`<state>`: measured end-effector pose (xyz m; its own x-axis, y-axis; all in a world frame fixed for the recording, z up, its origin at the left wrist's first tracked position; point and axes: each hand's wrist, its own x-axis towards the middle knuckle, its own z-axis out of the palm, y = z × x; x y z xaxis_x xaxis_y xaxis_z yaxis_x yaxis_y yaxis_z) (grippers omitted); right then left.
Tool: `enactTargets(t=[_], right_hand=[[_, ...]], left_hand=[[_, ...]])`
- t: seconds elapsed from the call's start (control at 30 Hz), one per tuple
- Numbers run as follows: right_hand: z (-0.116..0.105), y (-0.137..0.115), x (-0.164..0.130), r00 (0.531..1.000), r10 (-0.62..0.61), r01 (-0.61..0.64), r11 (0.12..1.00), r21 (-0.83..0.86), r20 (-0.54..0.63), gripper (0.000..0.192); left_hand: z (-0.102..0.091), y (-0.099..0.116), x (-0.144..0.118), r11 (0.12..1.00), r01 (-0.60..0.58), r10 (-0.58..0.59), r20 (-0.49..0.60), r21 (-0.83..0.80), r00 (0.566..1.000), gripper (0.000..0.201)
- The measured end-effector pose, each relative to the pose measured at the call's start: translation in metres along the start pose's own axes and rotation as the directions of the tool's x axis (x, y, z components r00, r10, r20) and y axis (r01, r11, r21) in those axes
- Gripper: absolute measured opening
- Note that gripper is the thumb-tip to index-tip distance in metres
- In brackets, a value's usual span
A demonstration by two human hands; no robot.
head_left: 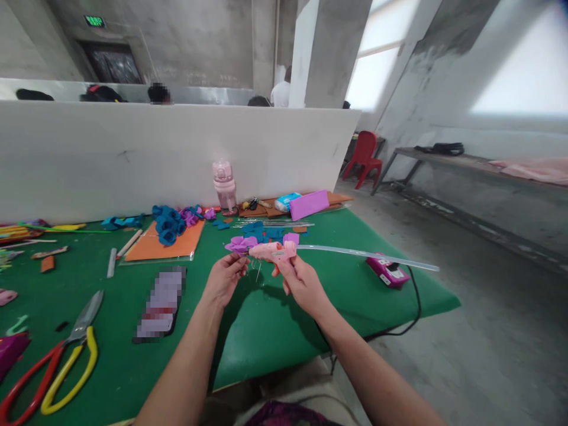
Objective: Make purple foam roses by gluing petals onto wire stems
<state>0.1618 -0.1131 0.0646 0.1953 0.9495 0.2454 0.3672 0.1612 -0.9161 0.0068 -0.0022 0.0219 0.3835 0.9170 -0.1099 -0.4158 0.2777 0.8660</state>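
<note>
My right hand (302, 283) is wrapped round the grip of a pink hot glue gun (273, 251), its nozzle pointing left. A long clear glue stick (355, 252) sticks out of the gun's back end toward the right. Close to the nozzle, my left hand (227, 277) pinches a purple flower-like piece (241, 244). The nozzle tip is at or very near that piece; whether they touch I cannot tell. Blue pieces (255, 229) and a purple piece (291, 238) lie just behind the gun.
Scissors (80, 334) and a phone (160, 305) lie at left. Blue rolled pieces (168, 223) rest on an orange sheet (146, 248). A pink bottle (225, 188) stands against the white partition (177, 154). A magenta power block (387, 271) with a black cord sits at right.
</note>
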Motion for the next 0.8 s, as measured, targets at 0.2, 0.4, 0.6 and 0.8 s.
enactTargets(t=[0.2, 0.4, 0.6, 0.8], right_hand=[[-0.0001, -0.0011, 0.0000, 1.000, -0.006, 0.006, 1.000, -0.031, -0.009, 0.028], [0.0002, -0.0007, 0.0007, 0.999, -0.032, 0.031, 0.998, -0.061, -0.011, 0.029], [0.0000, 0.0009, 0.0014, 0.999, -0.036, 0.033, 0.995, -0.093, -0.028, 0.029], [0.0001, -0.0011, 0.0010, 0.999, -0.040, 0.037, 0.994, -0.107, -0.019, 0.030]], left_hand=[[0.0001, 0.0001, 0.0003, 1.000, 0.005, -0.005, -0.004, 0.006, 1.000, 0.022], [0.0005, -0.0002, -0.0004, 1.000, -0.003, 0.003, -0.009, 0.006, 1.000, 0.022], [-0.0009, 0.0000, -0.0013, 1.000, -0.006, 0.006, -0.002, 0.002, 1.000, 0.022], [0.0002, 0.0002, -0.0004, 1.000, -0.004, 0.004, -0.001, 0.001, 1.000, 0.022]])
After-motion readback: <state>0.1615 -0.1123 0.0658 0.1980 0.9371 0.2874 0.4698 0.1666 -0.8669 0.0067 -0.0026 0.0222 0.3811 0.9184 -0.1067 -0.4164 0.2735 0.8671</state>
